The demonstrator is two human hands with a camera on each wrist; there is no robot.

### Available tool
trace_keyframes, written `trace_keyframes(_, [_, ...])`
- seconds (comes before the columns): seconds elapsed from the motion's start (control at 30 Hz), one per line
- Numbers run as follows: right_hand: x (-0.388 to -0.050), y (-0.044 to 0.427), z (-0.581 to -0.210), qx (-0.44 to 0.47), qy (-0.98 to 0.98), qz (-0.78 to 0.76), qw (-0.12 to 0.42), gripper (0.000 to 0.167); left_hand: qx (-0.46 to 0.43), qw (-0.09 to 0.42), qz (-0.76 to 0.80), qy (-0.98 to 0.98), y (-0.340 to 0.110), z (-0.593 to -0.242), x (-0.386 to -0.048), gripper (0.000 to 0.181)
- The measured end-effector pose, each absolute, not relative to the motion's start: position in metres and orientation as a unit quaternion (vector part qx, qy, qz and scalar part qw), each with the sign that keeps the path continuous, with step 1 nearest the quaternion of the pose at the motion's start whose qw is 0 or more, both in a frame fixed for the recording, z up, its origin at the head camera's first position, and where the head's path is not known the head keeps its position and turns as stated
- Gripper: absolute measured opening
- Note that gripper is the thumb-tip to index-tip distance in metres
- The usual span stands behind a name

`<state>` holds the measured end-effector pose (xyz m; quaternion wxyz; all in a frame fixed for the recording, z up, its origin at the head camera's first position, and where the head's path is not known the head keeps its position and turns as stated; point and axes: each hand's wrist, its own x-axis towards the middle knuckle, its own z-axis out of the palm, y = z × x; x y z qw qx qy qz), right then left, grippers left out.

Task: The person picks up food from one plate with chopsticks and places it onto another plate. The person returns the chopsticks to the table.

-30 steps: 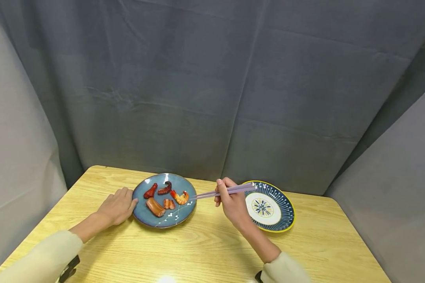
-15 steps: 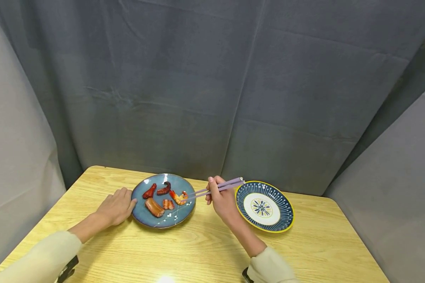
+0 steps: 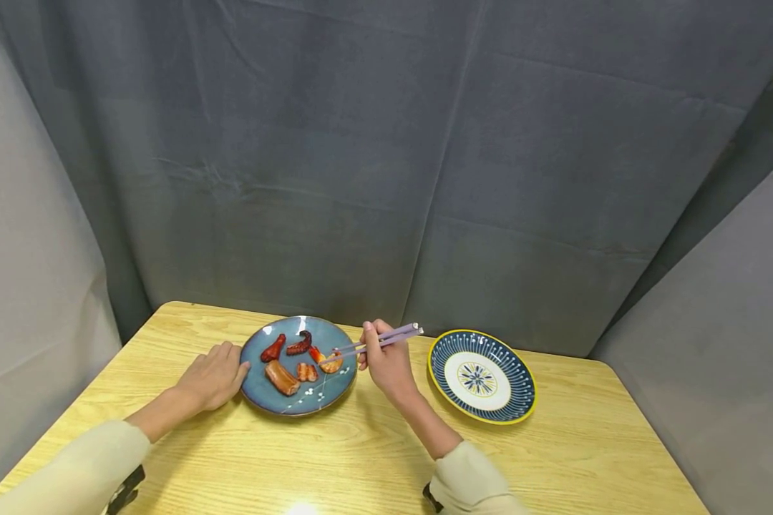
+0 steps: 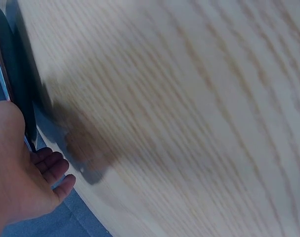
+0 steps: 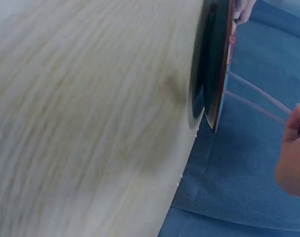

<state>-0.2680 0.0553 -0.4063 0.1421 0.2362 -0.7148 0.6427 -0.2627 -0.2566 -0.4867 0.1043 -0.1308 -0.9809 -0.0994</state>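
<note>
My left hand (image 3: 211,375) holds the left rim of the blue plate (image 3: 267,399), with the thumb at its edge. Purple chopsticks (image 3: 393,336) are gripped in my right hand (image 3: 389,365), to the right of that plate. Their tips are spread over the orange-and-red shrimp (image 3: 331,363) at the plate's right side; whether they touch it, I cannot tell. Beside the shrimp lie a small striped meat piece (image 3: 306,372), a brown sausage-like piece (image 3: 282,378), a dark curled piece (image 3: 299,343) and a red drumstick-shaped piece (image 3: 273,348). The right wrist view shows the chopsticks (image 5: 261,94) apart at the plate's face.
A patterned plate (image 3: 483,411) with a yellow rim stands on the wooden table (image 3: 361,458) to the right of my right hand. Grey curtains (image 3: 296,179) hang behind the table, and pale cloth (image 3: 32,250) hangs at both sides.
My right hand has moved left with the chopsticks, bringing their tips from the plate's right edge to over the shrimp. More of the patterned plate is uncovered. The left hand has stayed on the rim.
</note>
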Motion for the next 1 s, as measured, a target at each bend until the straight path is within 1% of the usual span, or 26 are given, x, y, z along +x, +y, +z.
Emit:
trace_keyframes(0.2, [-0.266,0.051,-0.41,0.215,-0.728,0.639,0.124,0.03,-0.13,0.094,-0.099,-0.982,-0.257,-0.487,-0.263,0.027])
trace_keyframes(0.37, [-0.274,0.049,-0.421,0.207,-0.733,0.635,0.128,0.031,-0.128,0.09,-0.098,-0.983,-0.257,-0.486,-0.263,0.028])
trace_keyframes(0.57, [-0.291,0.047,-0.443,0.198,-0.747,0.616,0.15,0.035,-0.127,0.088,-0.1,-0.983,-0.258,-0.487,-0.264,0.029])
trace_keyframes(0.77, [-0.293,0.045,-0.445,0.182,-0.758,0.6,0.18,0.044,-0.127,0.091,-0.099,-0.983,-0.258,-0.487,-0.265,0.029])
trace_keyframes(1.0, [-0.292,0.044,-0.443,0.165,-0.763,0.589,0.207,0.045,-0.126,0.078,-0.106,-0.983,-0.257,-0.485,-0.264,0.031])
